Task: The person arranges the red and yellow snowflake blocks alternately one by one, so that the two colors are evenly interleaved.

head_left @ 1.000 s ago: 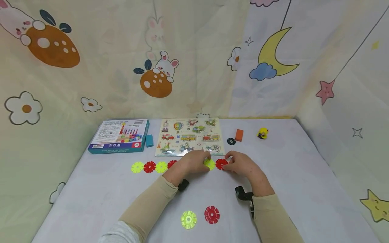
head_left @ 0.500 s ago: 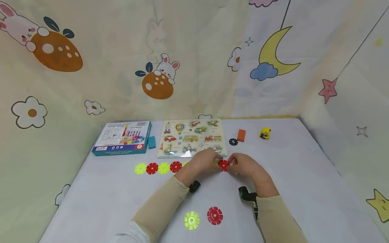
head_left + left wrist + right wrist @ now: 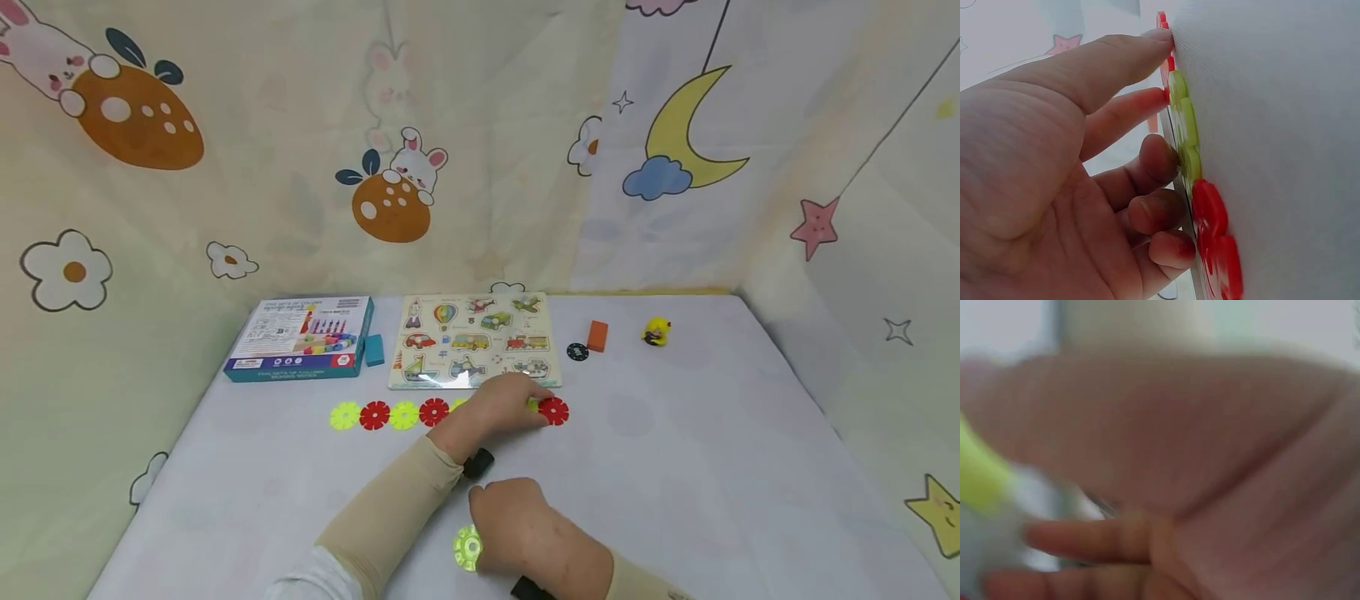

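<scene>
A row of yellow-green and red slotted plastic discs (image 3: 374, 415) runs across the table. My left hand (image 3: 498, 412) reaches over part of this row and hides several discs. Its thumb and index finger hold the edges of the red disc (image 3: 555, 411) at the right end; the other fingers are loosely bent beside a yellow-green disc (image 3: 1186, 125). Nearer the front, my right hand (image 3: 517, 517) is beside a loose yellow-green disc (image 3: 467, 547) and partly covers it. The right wrist view is blurred; the fingers look loose there, with no held thing visible.
Behind the row lies a vehicle picture puzzle board (image 3: 472, 340). A flat toy box (image 3: 300, 337) and blue block (image 3: 374, 350) are at its left. At the right are a black round chip (image 3: 577, 352), an orange block (image 3: 597, 336) and a small yellow figure (image 3: 657, 331).
My right hand has left the red end disc and come back toward the front loose discs, now hiding the red one. The left hand first shifted right to the red end disc and stays there.
</scene>
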Demonstrator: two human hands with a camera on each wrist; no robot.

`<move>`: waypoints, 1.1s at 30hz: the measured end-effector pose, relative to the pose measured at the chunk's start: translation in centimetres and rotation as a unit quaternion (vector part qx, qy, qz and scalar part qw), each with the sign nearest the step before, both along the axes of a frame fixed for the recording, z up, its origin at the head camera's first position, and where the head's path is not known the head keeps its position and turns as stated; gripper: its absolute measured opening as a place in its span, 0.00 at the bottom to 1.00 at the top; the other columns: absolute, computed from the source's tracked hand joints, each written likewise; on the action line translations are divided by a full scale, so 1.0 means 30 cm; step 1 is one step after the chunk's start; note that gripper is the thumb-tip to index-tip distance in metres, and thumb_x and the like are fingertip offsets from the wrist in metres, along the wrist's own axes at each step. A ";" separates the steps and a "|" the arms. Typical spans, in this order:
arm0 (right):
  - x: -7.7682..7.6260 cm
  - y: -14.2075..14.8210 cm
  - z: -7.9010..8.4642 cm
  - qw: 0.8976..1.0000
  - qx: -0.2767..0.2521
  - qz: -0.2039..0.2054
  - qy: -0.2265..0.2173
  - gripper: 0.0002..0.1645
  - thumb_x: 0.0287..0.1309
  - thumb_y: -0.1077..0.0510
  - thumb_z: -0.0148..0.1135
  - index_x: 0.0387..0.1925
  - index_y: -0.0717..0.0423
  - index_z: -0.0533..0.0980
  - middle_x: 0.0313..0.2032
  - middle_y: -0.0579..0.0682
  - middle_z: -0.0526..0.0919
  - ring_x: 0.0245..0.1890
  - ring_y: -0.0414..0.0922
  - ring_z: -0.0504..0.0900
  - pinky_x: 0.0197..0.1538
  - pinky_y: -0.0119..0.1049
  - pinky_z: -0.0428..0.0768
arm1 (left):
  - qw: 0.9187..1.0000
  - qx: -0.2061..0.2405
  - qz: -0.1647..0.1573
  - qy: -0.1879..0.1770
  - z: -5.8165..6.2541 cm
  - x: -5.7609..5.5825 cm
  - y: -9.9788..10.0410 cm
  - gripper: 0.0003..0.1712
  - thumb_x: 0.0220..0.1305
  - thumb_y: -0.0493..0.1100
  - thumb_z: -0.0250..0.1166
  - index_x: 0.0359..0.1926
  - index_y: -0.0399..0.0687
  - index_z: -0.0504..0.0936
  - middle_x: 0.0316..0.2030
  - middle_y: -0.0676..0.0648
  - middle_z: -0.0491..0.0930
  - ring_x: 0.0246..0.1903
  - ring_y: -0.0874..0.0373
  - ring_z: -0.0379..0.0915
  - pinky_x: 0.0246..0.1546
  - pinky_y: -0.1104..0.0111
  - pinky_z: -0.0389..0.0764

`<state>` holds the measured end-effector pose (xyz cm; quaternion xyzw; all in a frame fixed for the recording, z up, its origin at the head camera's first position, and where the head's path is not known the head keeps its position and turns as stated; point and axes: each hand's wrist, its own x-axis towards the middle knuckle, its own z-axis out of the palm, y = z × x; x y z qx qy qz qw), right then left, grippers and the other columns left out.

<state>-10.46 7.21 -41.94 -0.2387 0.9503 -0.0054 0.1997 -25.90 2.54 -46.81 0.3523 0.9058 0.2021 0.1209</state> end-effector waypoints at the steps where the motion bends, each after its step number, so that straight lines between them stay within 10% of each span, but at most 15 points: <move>1: 0.009 -0.021 -0.018 1.000 0.023 0.003 0.019 0.33 0.33 0.38 0.76 0.38 0.54 0.78 0.20 0.45 0.75 0.19 0.39 0.73 0.24 0.37 0.74 | 1.000 -0.002 -0.001 0.000 0.002 -0.001 0.001 0.25 0.55 0.53 0.68 0.55 0.61 0.80 0.44 0.60 0.80 0.37 0.66 0.69 0.38 0.72 0.71; 10: 0.009 -0.045 -0.055 1.000 0.011 0.019 0.001 0.26 0.37 0.46 0.75 0.38 0.52 0.77 0.19 0.43 0.72 0.19 0.38 0.70 0.22 0.36 0.71 | 1.000 -0.013 -0.005 0.003 0.015 0.004 0.009 0.24 0.55 0.53 0.68 0.55 0.60 0.80 0.43 0.60 0.80 0.36 0.65 0.69 0.38 0.72 0.71; 14: 0.007 -0.018 -0.030 0.996 -0.066 0.053 -0.035 0.08 0.45 0.54 0.70 0.24 0.47 0.76 0.16 0.39 0.70 0.18 0.36 0.67 0.23 0.32 0.68 | 1.000 -0.013 -0.003 -0.005 0.012 0.001 0.011 0.24 0.56 0.53 0.68 0.55 0.60 0.80 0.43 0.59 0.80 0.36 0.65 0.69 0.39 0.71 0.71; 19: -0.038 0.064 0.045 0.971 -0.202 0.065 -0.110 0.11 0.50 0.58 0.68 0.20 0.42 0.75 0.17 0.36 0.70 0.19 0.33 0.69 0.26 0.28 0.69 | 1.000 -0.006 0.002 -0.007 -0.001 0.002 0.006 0.23 0.56 0.53 0.68 0.55 0.60 0.81 0.43 0.60 0.80 0.37 0.66 0.69 0.40 0.72 0.71; 27: -0.174 0.300 0.121 0.918 -0.365 -0.070 -0.140 0.14 0.56 0.61 0.65 0.44 0.47 0.77 0.31 0.46 0.78 0.27 0.43 0.82 0.34 0.38 0.78 | 1.000 0.008 -0.016 -0.006 0.005 0.010 0.005 0.08 0.61 0.50 0.63 0.41 0.60 0.85 0.28 0.60 0.78 0.28 0.62 0.69 0.26 0.72 0.70; 33: -0.280 0.468 0.060 0.898 -0.366 -0.230 -0.085 0.24 0.57 0.65 0.59 0.56 0.50 0.76 0.36 0.54 0.74 0.29 0.47 0.82 0.35 0.39 0.79 | 1.000 0.005 -0.010 0.011 -0.013 -0.006 0.009 0.09 0.57 0.52 0.67 0.40 0.60 0.85 0.28 0.59 0.79 0.27 0.64 0.69 0.28 0.72 0.70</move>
